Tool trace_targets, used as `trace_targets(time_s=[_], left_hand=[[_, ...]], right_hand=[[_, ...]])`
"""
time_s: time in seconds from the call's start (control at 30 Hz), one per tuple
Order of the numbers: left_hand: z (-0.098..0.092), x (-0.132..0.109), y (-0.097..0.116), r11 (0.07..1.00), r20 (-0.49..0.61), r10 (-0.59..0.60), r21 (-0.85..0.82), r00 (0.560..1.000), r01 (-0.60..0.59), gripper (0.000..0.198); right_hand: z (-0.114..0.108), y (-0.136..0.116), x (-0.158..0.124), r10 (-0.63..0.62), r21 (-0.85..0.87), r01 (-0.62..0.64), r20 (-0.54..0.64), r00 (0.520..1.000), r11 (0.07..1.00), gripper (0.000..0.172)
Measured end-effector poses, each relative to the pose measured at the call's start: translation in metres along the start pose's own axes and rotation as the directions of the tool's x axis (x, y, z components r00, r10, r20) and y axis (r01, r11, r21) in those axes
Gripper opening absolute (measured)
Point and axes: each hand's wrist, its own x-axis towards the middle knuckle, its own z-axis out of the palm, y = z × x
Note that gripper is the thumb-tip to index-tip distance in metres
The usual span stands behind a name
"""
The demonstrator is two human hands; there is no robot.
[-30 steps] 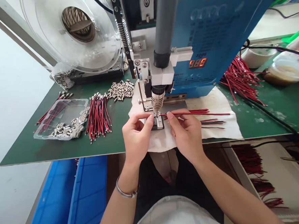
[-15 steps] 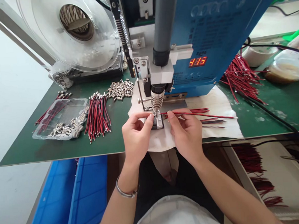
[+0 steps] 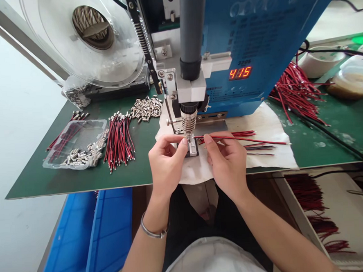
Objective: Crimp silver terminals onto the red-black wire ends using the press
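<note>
My right hand [image 3: 227, 160] pinches a red wire [image 3: 258, 140] between thumb and forefinger. The wire's free end stretches out to the right, and its other end runs left to the small metal fixture [image 3: 193, 147] under the soldering head [image 3: 189, 121]. On the fixture's left side my left hand [image 3: 167, 163] has thumb and forefinger pressed together; whatever lies between them is too small to make out. Loose red and black wires [image 3: 259, 148] lie on the white cloth [image 3: 273, 122] beside my right hand.
The blue soldering machine [image 3: 245, 29] stands over the fixture. On the green table [image 3: 32, 169] are a clear tray [image 3: 52, 162] of metal connectors, a connector pile [image 3: 146, 108], a finished-looking wire bundle [image 3: 118, 142] and a red wire heap [image 3: 300, 94]. Blue bins [image 3: 110, 234] sit below left.
Both hands keep the same grip at the fixture. The view has shifted slightly, and the wire in my right hand has hardly moved.
</note>
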Motion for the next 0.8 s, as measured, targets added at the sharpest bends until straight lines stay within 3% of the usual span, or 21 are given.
trace_targets(time_s=[0.8], left_hand=[[0.0004, 0.0037, -0.0014, 0.994, -0.056, -0.085, -0.072, 0.995, 0.081, 0.014]], right_hand=[[-0.0007, 0.0028, 0.0000, 0.011, -0.001, -0.011, 0.002, 1.000, 1.000, 0.022]])
